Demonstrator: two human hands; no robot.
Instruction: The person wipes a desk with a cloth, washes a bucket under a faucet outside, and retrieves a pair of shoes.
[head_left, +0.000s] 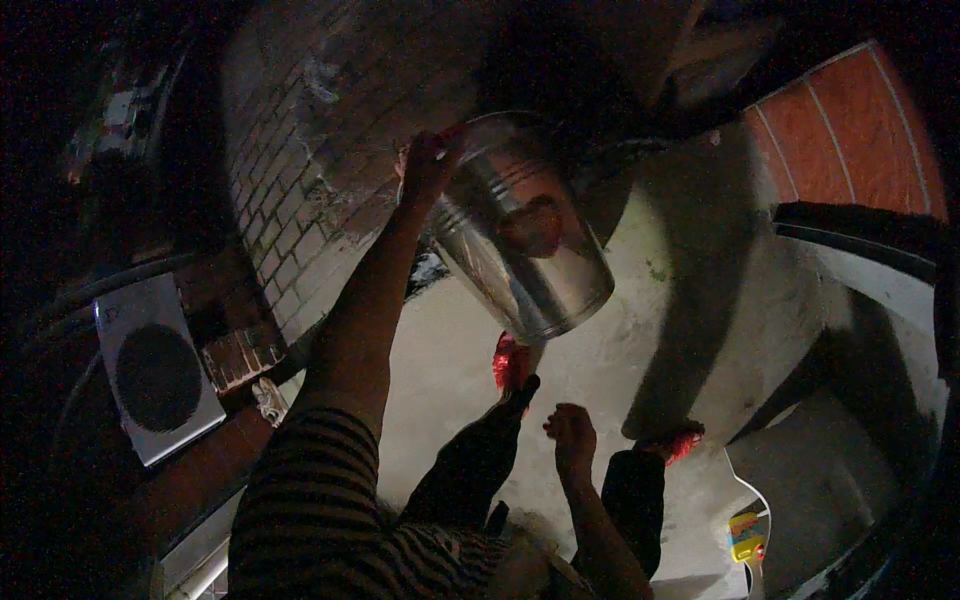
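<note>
A shiny metal bucket (525, 232) hangs tilted in the upper middle of the head view, its base toward my feet. My left hand (429, 161) is closed at the bucket's upper left rim, with the arm stretched out in a striped sleeve. What its fingers grip there is dark and partly hidden. Below the bucket, my right hand (574, 431) is held in front of my legs, away from the bucket. Its fingers are curled, and nothing can be made out in them.
Pale concrete floor (442, 352) lies under my red shoes (511, 364), with brick paving (285, 225) beyond. An outdoor fan unit (157, 367) stands at the left. A yellow object (748, 536) and a white cable (759, 491) are at lower right, below an orange tiled surface (847, 127).
</note>
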